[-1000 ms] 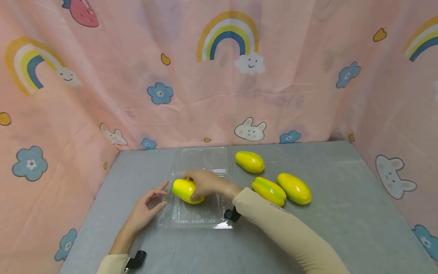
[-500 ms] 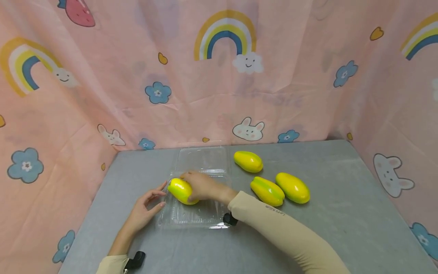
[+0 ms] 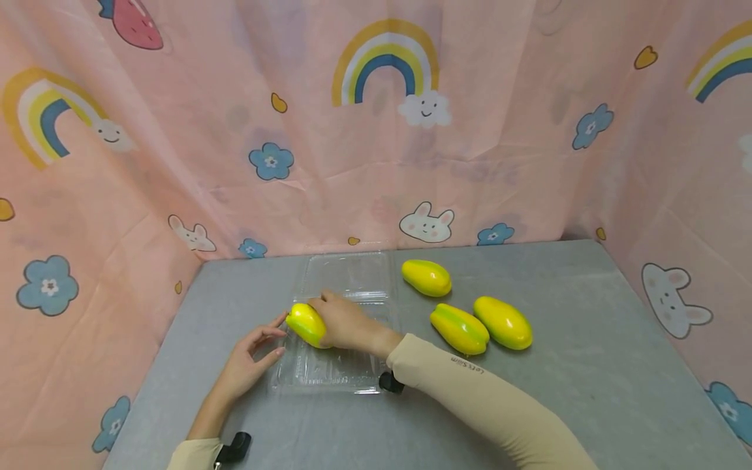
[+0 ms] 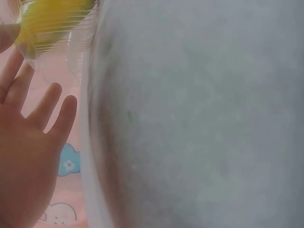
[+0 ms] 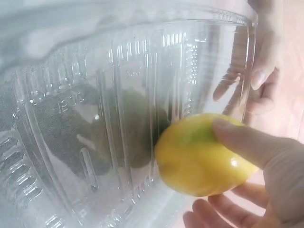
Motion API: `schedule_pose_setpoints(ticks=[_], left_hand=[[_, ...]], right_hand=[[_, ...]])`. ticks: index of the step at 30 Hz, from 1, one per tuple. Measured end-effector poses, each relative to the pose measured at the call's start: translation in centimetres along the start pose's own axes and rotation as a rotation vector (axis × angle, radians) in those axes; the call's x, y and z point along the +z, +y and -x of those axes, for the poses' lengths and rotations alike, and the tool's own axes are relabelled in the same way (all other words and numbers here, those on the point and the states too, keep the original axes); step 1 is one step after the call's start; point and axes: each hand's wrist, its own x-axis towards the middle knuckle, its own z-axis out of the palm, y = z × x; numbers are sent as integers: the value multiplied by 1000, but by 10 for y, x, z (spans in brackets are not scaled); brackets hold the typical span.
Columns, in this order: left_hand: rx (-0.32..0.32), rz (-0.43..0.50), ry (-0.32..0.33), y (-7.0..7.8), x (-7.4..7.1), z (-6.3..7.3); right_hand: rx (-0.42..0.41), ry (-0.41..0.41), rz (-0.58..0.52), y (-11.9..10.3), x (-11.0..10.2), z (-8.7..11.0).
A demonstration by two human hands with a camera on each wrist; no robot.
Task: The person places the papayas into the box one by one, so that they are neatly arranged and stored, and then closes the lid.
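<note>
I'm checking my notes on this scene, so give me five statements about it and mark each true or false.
1. The right hand holds a yellow-green fruit. True.
2. The lid of the clear plastic clamshell is closed. False: it lies open, on the far side of the base.
3. Three other yellow fruits lie to the right of the clamshell. True.
4. The left hand holds a fruit too. False: it holds none, its fingers spread at the clamshell's left side.
5. The cloth backdrop is plain blue. False: it is pink, with printed rainbows and other figures.
</note>
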Motion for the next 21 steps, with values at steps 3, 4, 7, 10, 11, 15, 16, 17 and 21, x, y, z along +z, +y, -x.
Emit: schedule_pose_setpoints(ticks=[3,4,7,10,11,15,16,17,21], left_hand=[[8,1,7,0,1,0],[11,0,10,0,1,0],[18,-3,15,-1,1,0],[26,0,15,-1,1,-1],[28,1,15,-1,1,-1],[32,5,16,-2,1,-1],[33,4,16,-2,1,-1],[34,4,16,-2,1,-1],[36,0,16,-3,1,-1]], right_hand=[[8,42,41,-1,-1,2],[14,49,48,-1,-1,2],[33,45,54,-2,-2,3],[47,26,49,-3,-2,3],[50,24,50,-3,-2,2],[57,27,57,-2,-2,2],[57,28,57,-2,-2,2],[57,27,54,-2,-2,2],[59,17,43,-1,-2,2]])
